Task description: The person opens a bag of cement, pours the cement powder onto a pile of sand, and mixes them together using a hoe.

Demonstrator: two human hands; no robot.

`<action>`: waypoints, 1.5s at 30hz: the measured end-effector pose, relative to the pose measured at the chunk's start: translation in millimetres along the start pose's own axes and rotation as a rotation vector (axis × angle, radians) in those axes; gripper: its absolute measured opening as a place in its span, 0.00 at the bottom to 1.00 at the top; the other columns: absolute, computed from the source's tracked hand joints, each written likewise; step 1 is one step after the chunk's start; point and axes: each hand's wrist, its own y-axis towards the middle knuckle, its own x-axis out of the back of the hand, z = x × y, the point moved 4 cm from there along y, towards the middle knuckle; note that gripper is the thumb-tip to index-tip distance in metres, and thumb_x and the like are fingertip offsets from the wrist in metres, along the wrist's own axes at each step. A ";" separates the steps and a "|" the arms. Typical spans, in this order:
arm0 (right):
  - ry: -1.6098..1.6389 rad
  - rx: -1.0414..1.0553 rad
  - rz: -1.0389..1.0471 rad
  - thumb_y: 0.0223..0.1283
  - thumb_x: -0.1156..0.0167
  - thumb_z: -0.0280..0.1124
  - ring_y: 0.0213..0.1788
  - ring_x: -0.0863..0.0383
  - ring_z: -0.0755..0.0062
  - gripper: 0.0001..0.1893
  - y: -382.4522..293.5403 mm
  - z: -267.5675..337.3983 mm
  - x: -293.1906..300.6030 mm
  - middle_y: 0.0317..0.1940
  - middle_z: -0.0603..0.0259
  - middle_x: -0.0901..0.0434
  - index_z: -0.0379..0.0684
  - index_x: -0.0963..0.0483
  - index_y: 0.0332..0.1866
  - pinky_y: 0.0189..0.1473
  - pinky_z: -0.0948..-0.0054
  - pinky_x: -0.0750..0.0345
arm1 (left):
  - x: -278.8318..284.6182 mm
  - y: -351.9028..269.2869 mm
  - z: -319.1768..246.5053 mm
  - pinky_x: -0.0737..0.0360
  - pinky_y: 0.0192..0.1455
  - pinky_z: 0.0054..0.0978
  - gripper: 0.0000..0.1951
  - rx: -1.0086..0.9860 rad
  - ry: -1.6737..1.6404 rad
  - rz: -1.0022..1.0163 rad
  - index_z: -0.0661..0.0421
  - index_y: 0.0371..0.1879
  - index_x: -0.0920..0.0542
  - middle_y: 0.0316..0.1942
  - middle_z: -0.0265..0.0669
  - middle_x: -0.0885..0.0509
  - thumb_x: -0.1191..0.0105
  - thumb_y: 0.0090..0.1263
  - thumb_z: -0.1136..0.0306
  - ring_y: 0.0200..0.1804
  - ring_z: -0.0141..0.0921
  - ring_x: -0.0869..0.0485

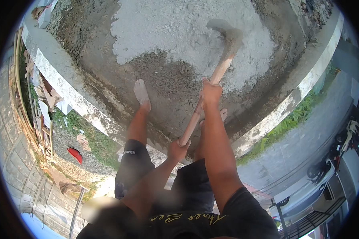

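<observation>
My right hand is wrapped around the middle of the wooden handle of a hoe. Lower down, my left hand grips the handle near its butt end. The hoe's head, coated in grey mortar and somewhat blurred, rests at or just over wet grey mortar; whether its edge is sunk in is hard to tell. Darker, gravelly mix lies between the mortar and my feet. My bare left foot is caked in grey, and my right foot is partly hidden behind my right arm.
Low concrete walls meet in a corner behind my feet. Outside on the left are bamboo poles, scraps, grass and a red object. Weeds, a paved lane, motorcycles and a parked car lie on the right.
</observation>
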 end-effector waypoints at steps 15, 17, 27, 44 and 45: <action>0.082 0.207 0.100 0.62 0.35 0.30 0.13 0.32 0.76 0.13 -68.1 168.7 39.4 0.15 0.65 0.30 0.38 0.30 0.27 0.16 0.71 0.34 | 26.6 -17.0 -101.6 0.23 0.29 0.39 0.20 -0.442 -0.022 0.034 0.62 0.28 0.18 0.18 0.47 0.19 0.37 0.66 0.54 0.26 0.47 0.15; 0.117 0.198 0.136 0.62 0.37 0.30 0.13 0.32 0.74 0.12 -28.1 191.6 16.0 0.16 0.64 0.30 0.36 0.29 0.28 0.16 0.70 0.33 | 34.5 0.7 -135.6 0.24 0.28 0.38 0.20 -0.513 -0.089 -0.015 0.62 0.27 0.19 0.17 0.46 0.19 0.36 0.65 0.53 0.23 0.46 0.16; 0.007 -0.223 0.257 0.60 0.41 0.28 0.15 0.30 0.71 0.08 34.0 20.7 -32.3 0.20 0.62 0.30 0.33 0.29 0.33 0.16 0.68 0.31 | 29.9 -33.7 -65.2 0.22 0.29 0.44 0.22 -0.095 -0.031 0.005 0.66 0.25 0.19 0.17 0.52 0.19 0.37 0.63 0.53 0.27 0.52 0.16; -0.095 0.107 0.361 0.59 0.41 0.28 0.16 0.29 0.71 0.08 85.8 182.1 -98.8 0.19 0.61 0.30 0.34 0.30 0.32 0.18 0.67 0.29 | 61.5 24.3 -188.4 0.25 0.27 0.37 0.22 -0.231 -0.222 0.009 0.64 0.26 0.20 0.17 0.44 0.19 0.37 0.64 0.53 0.22 0.38 0.18; -0.234 0.052 0.366 0.60 0.41 0.28 0.17 0.29 0.71 0.08 92.8 168.0 -104.2 0.19 0.61 0.30 0.34 0.30 0.33 0.18 0.66 0.29 | 54.2 21.0 -178.7 0.25 0.28 0.37 0.23 -0.191 -0.264 0.031 0.65 0.26 0.20 0.17 0.43 0.19 0.37 0.64 0.52 0.22 0.38 0.18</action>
